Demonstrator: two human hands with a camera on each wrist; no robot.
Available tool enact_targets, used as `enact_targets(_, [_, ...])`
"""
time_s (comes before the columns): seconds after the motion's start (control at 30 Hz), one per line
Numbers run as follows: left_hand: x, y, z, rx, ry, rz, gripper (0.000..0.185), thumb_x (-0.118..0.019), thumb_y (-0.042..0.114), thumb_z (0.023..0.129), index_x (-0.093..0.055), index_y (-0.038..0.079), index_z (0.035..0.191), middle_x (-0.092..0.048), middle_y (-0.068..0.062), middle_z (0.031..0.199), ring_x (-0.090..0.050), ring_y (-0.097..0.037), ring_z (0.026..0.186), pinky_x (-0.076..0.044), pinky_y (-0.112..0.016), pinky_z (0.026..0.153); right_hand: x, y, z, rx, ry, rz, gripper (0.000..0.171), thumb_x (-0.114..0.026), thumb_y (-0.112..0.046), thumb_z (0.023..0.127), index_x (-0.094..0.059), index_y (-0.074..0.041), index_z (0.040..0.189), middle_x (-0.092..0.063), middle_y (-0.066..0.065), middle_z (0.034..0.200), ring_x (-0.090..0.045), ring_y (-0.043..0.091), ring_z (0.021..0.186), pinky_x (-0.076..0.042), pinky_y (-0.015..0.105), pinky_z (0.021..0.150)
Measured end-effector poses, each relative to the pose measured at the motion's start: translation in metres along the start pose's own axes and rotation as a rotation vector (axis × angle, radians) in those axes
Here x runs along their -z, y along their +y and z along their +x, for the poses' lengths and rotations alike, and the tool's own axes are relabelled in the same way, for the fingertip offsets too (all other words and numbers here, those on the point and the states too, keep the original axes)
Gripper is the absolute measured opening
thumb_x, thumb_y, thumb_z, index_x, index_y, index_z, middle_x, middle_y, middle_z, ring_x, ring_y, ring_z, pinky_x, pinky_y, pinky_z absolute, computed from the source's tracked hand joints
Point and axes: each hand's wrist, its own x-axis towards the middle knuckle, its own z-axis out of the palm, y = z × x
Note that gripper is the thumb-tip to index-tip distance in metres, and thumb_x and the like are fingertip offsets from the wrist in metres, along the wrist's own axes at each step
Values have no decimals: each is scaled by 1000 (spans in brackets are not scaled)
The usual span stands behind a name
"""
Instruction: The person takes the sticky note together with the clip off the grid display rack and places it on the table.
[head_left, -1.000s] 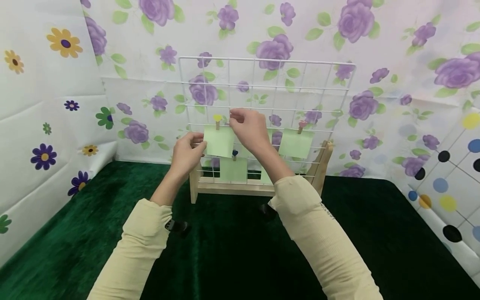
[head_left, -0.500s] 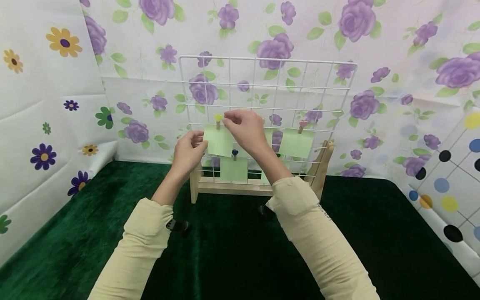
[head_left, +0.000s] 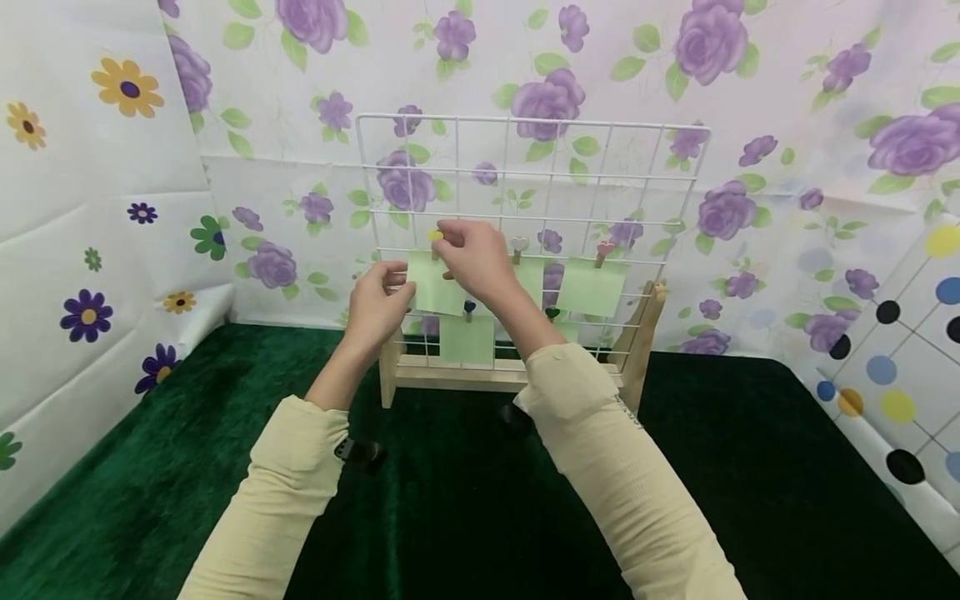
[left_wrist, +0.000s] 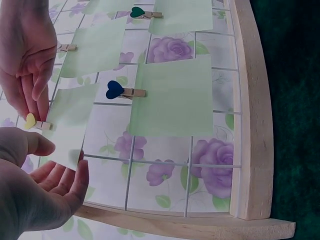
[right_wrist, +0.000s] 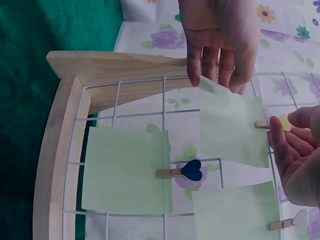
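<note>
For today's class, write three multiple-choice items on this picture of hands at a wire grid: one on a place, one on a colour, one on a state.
1. Where does the blue heart peg sit?
A. on the wooden frame
B. on a note below the yellow heart peg's note
C. on the green cloth

2. What colour are the paper notes?
A. pink
B. white
C. light green

3. What is the left hand doing?
A. holding the note's lower left edge
B. resting on the cloth
C. gripping the frame

Answers: 1 B, in the head view it clips a lower note. 2 C, all are light green. 3 A, its fingers pinch the note under the yellow heart peg.
</note>
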Motion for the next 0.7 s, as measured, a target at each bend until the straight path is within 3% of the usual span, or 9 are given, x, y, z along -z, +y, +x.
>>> enact_targets(0.2, [-2, 1, 1, 11, 9, -26, 37, -51, 12, 98, -49, 2, 134, -56, -17, 123, -58, -28, 106, -53, -39, 82, -3, 2, 2, 12, 19, 40, 35, -55, -9, 97, -60, -6, 131, -64, 11, 124, -69, 20, 82, -54, 22, 67])
enact_targets(0.47, [-4, 0, 0, 23, 18, -40, 39, -50, 11, 98, -48, 3, 136, -57, -17, 124, -58, -28, 108, -53, -39, 82, -8, 1, 8, 26, 52, -59, 29, -60, -9, 95, -66, -6, 124, -69, 8, 113, -69, 17, 78, -53, 22, 67])
enact_targets(0.7, [-5, 0, 1, 32, 2, -49, 40, -50, 12, 99, -46, 3, 138, -56, -17, 125, -57, -29, 110, -53, -37, 81, -8, 3, 10, 32, 73, -47, 26, -66, -11, 93, -69, -6, 118, -71, 7, 107, -67, 19, 76, -53, 22, 64])
